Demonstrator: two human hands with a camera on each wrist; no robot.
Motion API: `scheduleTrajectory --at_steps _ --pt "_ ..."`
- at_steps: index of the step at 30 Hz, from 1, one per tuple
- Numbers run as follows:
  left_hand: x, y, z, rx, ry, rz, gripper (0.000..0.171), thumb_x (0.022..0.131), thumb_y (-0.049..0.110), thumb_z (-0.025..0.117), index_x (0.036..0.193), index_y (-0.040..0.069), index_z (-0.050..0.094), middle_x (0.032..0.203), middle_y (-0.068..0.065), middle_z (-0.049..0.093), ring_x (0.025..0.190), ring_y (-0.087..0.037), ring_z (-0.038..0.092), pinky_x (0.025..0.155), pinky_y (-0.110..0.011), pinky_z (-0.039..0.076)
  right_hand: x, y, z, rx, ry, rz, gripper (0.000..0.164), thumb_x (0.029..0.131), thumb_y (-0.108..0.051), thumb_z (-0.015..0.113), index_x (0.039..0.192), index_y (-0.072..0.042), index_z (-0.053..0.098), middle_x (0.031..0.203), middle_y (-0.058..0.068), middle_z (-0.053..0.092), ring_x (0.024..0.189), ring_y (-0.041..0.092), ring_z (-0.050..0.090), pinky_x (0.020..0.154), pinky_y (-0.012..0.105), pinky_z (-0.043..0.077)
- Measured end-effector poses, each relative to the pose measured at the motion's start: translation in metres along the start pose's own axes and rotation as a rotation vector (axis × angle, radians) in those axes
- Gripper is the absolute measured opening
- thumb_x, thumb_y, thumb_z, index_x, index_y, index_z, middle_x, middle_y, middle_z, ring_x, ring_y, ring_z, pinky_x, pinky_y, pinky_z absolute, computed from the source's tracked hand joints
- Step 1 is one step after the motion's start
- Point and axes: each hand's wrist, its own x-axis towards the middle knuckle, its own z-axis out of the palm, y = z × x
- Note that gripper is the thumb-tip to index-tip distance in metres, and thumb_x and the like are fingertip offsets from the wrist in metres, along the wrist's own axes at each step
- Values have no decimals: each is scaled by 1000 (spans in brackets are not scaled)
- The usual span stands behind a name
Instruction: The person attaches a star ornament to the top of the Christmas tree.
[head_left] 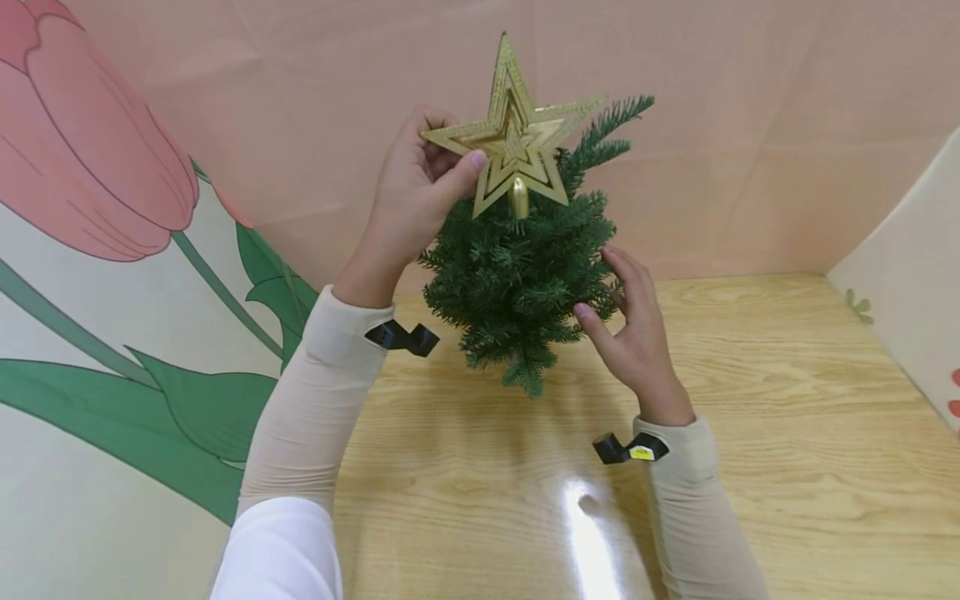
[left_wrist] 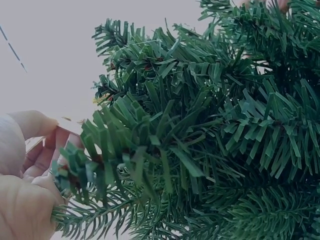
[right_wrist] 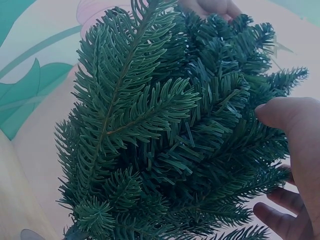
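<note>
on the near side of a bushy, dark green artificial tree (head_left: 525, 292) come stretchy beige fabric sleeves (head_left: 315, 433) with angular black wrist devices (head_left: 405, 337), and a smooth white cloth sleeve (head_left: 281, 554). at the tree's right side, the right hand (head_left: 637, 333) curves with thumb and fingers apart and loosely bent, fingertips at the needles, though contact is hard to tell. the tree's needles are flat and ribbon-like on some sprigs, finer on others; one long sprig (head_left: 611, 125) juts from its upper right. at the tree's upper left, the left hand (head_left: 412, 183) pinches, between thumb and fingers, one point of a gold, glittery, five-pointed star (head_left: 517, 142) of nested outlines. the star is by the tree's top, its shiny tubular socket (head_left: 519, 198) downward; whether that touches the tree cannot be told. beneath the tree spreads a glossy, light wood-grain table (head_left: 787, 417), a bright reflection on its near part. beyond the tree rises a creased peach-pink backdrop (head_left: 750, 167); to the tree's left, a large printed pink tulip (head_left: 97, 142); to its far right, a pale panel (head_left: 900, 250).
</note>
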Motion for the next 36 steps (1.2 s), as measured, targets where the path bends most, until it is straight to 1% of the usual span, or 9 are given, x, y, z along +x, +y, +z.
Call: scheduleTrajectory --at_steps 5,12,15,17,19,22,26,32,36 --pt "0 0 0 8 -2 -4 22 95 0 59 108 5 43 107 -16 57 98 -28 62 79 -35 55 -1 -1 0 0 -3 7 67 91 -3 66 149 -4 34 152 19 28 140 31 28 103 67 32" --pt "0 0 0 -10 8 -14 23 95 -1 59 110 5 44 108 -15 57 99 -28 61 79 -35 55 0 0 0 4 -1 7 67 90 -1 66 149 -4 34 152 22 27 140 31 28 103 67 31" --pt "-1 2 2 -26 12 -16 22 95 -2 58 111 5 44 108 -14 57 99 -27 61 79 -34 55 0 0 0 7 -2 8 68 90 0 66 149 -4 34 152 21 27 140 31 28 103 67 31" --pt "-3 6 4 -33 18 -16 23 95 -3 58 111 5 44 108 -14 57 99 -26 61 79 -34 55 0 0 0 9 -2 8 68 90 0 66 149 -4 33 152 21 27 140 31 28 103 67 31" --pt "-5 12 6 -25 23 -10 24 94 -3 58 112 6 44 108 -14 57 98 -27 61 79 -34 54 0 0 0 10 -2 6 68 90 1 66 149 -4 33 152 21 27 140 30 28 103 68 31" --pt "-8 18 9 10 31 6 28 94 -2 59 117 7 45 105 -15 58 94 -27 61 79 -35 54 1 0 0 7 0 2 68 90 0 66 149 -4 34 152 20 28 140 30 28 103 67 31" --pt "-10 20 10 55 39 22 32 94 -1 60 122 8 47 103 -15 58 89 -28 60 77 -36 53 1 0 0 6 0 -3 68 90 1 66 149 -3 34 151 22 28 140 30 28 103 67 31" --pt "-9 22 12 64 62 21 25 96 1 58 118 6 50 105 -12 59 89 -28 59 75 -38 53 0 0 -1 6 -2 -4 68 90 0 66 149 -4 34 151 22 28 140 29 28 102 67 32" --pt "-6 18 11 52 73 17 20 97 3 56 116 6 51 107 -13 59 92 -28 58 78 -40 54 0 0 -1 7 -3 -7 67 90 0 66 149 -2 34 151 23 28 140 29 28 102 67 32"
